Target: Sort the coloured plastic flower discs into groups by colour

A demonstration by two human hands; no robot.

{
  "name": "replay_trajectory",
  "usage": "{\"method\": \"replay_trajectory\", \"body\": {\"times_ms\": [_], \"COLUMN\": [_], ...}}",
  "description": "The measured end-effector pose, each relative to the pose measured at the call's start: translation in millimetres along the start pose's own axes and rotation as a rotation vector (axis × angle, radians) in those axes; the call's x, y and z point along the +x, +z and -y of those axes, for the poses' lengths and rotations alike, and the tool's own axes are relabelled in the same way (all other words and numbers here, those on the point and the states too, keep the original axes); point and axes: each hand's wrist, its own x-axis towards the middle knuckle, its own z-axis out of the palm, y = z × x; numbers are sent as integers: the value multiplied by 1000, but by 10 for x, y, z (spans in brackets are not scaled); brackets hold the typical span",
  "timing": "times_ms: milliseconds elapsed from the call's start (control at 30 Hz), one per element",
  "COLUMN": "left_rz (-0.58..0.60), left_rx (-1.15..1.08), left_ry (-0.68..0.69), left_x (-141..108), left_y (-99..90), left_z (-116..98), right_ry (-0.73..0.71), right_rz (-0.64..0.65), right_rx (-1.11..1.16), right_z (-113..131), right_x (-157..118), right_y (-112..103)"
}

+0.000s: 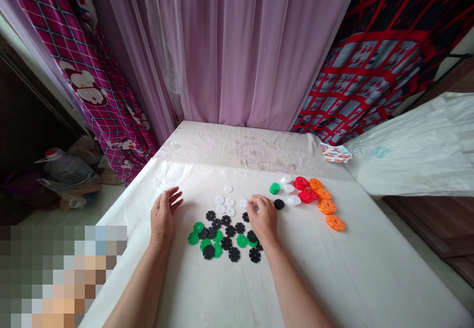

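My left hand [163, 215] hovers open over the left part of the table, fingers apart and holding nothing. On the right, the curled fingers of my right hand [263, 215] pinch the edge of a white snowflake disc [243, 203]. Between my hands lie several loose white snowflake discs [230, 203]. Closer to me, black snowflake discs [230, 230] and green snowflake discs [242, 240] are scattered, some overlapping. My right hand partly hides a few of them. Just beyond its knuckles sits a black disc cluster [279, 204].
Stacked clusters stand at the right: green [274, 188], white [294, 200], red [308, 196] and orange [335, 223]. A patterned paper piece [335, 153] lies at the table's [333, 273] far right corner. Purple curtains [237, 46] hang behind. A plastic bottle [66, 165] is on the floor at left.
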Motion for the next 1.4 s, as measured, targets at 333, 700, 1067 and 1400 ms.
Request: {"method": "replay_trajectory", "body": {"times_ms": [333, 700, 1067, 1400], "left_rz": [-16, -13, 20, 38], "left_rx": [-46, -24, 82, 81], "left_ry": [-20, 20, 51, 57], "left_x": [2, 42, -21, -23], "left_y": [10, -14, 43, 36], "left_z": [-19, 16, -9, -5], "right_ry": [45, -147, -277, -612], "right_rz": [-80, 264, 487, 710], "right_rx": [30, -22, -254, -93], "right_z": [-110, -17, 488, 954], "right_x": [1, -672, -884, -611], "right_y": [36, -604, -398, -238]}}
